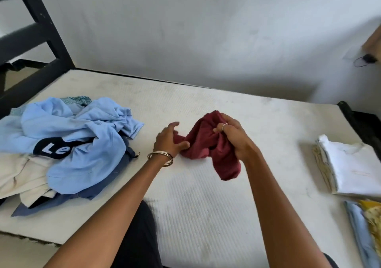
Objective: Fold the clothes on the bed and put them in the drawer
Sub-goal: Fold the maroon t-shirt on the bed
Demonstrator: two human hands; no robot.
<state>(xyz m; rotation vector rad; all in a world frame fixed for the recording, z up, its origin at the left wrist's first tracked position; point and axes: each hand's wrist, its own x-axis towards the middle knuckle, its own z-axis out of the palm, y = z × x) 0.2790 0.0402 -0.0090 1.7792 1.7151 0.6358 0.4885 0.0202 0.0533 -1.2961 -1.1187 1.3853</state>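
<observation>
A crumpled dark red garment (208, 144) sits bunched in the middle of the white mattress (206, 205). My right hand (235, 137) grips its upper part and lifts it a little off the bed. My left hand (171, 140), with bangles at the wrist, pinches the garment's left end close to the mattress. A heap of unfolded clothes (68, 141) lies at the left, mostly light blue, with a cream piece and a darker blue one beneath. Folded clothes (350, 170) are stacked at the right, white on top. No drawer is in view.
A black bed frame (39, 30) rises at the back left, and a white wall (206, 30) runs behind the bed. More folded pieces, light blue and yellow (369, 226), lie at the lower right edge. A small black cable (365, 60) hangs on the wall at right.
</observation>
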